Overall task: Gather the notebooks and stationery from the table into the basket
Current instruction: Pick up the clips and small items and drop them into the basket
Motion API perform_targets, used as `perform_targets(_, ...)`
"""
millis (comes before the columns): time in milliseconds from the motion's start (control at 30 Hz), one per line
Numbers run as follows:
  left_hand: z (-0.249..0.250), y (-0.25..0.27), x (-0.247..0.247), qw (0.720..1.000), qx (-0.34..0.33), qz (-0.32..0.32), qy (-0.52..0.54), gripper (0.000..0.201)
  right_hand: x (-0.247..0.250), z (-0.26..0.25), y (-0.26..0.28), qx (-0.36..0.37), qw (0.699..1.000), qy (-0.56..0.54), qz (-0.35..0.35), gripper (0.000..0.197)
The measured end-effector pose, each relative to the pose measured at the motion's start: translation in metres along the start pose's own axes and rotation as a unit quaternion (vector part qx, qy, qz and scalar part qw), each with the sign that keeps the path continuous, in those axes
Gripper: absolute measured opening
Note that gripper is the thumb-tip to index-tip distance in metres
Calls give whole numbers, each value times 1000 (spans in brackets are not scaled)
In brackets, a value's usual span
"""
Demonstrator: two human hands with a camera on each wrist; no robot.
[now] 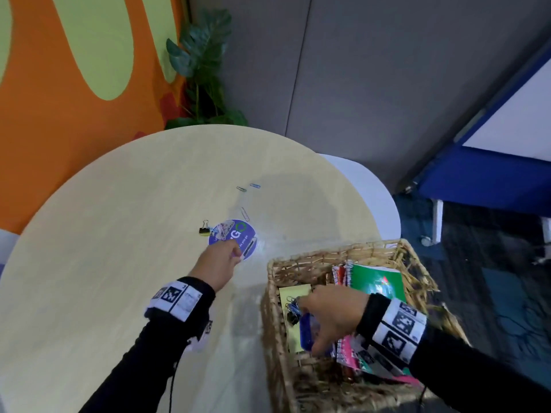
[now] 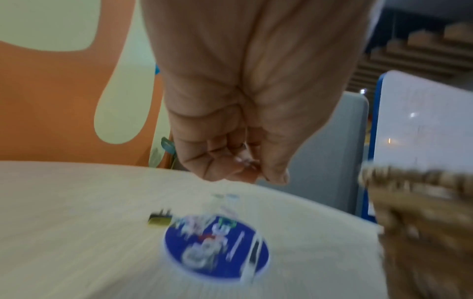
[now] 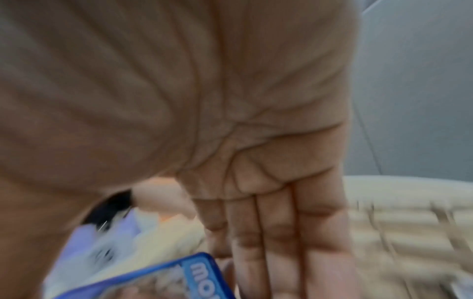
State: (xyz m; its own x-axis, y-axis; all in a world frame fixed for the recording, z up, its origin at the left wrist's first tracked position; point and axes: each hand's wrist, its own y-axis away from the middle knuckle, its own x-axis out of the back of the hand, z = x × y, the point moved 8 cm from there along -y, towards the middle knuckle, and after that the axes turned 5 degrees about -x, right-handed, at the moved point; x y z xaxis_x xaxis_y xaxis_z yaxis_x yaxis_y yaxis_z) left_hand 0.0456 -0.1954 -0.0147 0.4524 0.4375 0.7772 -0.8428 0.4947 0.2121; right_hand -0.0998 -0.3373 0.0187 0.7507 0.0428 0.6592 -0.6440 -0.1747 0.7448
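**Small clips left on the table; your right hand is in the basket with the blue box.**

Your left hand [image 1: 219,262] has its fingers curled, pinching what looks like a paper clip, over the round purple sticker [image 1: 233,239]. Your right hand [image 1: 334,315], fingers nearly straight, presses a blue plastic box [image 1: 307,330] inside the wicker basket [image 1: 301,391]. The loose paper clips [image 1: 249,187] and the binder clip [image 1: 204,229] on the table [image 1: 104,248] look light, stiff and slippery: pinch each by its edge; lift the binder clip by its wire handles.

The head camera looked down over the table [image 1: 119,248] and basket [image 1: 298,380]. Both wrist cameras sat close behind the palms, the left sharing the table.
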Motion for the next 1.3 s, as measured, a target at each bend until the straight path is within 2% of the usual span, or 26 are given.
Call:
perform_targets(67,14,4,13,1000,-18,19,8,8,-32,-19,-1,25,998,49,-28,53)
perform_targets(167,50,17,22,998,-62,11,0,10,-58,-39,-7,41,988,136,-63,46)
perform_targets(300,100,34,7,993,-102,-53,-8,10,-67,-50,-12,31,980,170,-101,45)
perform_targets(400,133,42,-19,985,-122,-110,-52,9,-66,-50,-9,35,982,146,-116,32)
perform_targets(467,146,46,-42,976,-124,-151,-99,9,-60,-41,-3,25,991,98,-87,40)
perform_targets(567,158,46,-71,948,-129,-206,-204,15,-47,-11,13,-29,999,6,11,55)
perform_targets(667,165,44,-85,922,-145,-249,-259,12,-41,20,31,-64,990,-88,90,41)
perform_targets(733,158,34,-108,905,-169,-276,-276,28,-39,32,38,-71,979,-140,131,29)
perform_targets(800,138,18,-133,885,-159,-299,-319,30,-42,43,42,-85,965,-190,157,31)
perform_targets(867,129,14,-133,895,-128,-279,-324,23,-48,48,43,-97,956,-217,170,38)
perform_targets(933,143,34,-114,904,-138,-267,-304,29,-54,49,41,-99,954,-225,169,37)
perform_targets(1000,150,37,-109,920,-157,-243,-264,38,-58,52,38,-98,953,-233,167,31)
perform_targets(1067,143,23,-118,932,-130,-256,-223,42,-57,57,36,-97,953,-234,168,20)
perform_targets(1167,147,15,-94,942,-127,-250,-186,29,-44,68,32,-101,952,-230,174,17)
perform_targets(1233,147,11,-59,967,-129,-194,-101,16,-23,73,29,-94,952,-220,190,14)
perform_targets(1300,128,4,-25,987,-122,-102,-24,22,9,74,26,-79,949,-215,217,7)
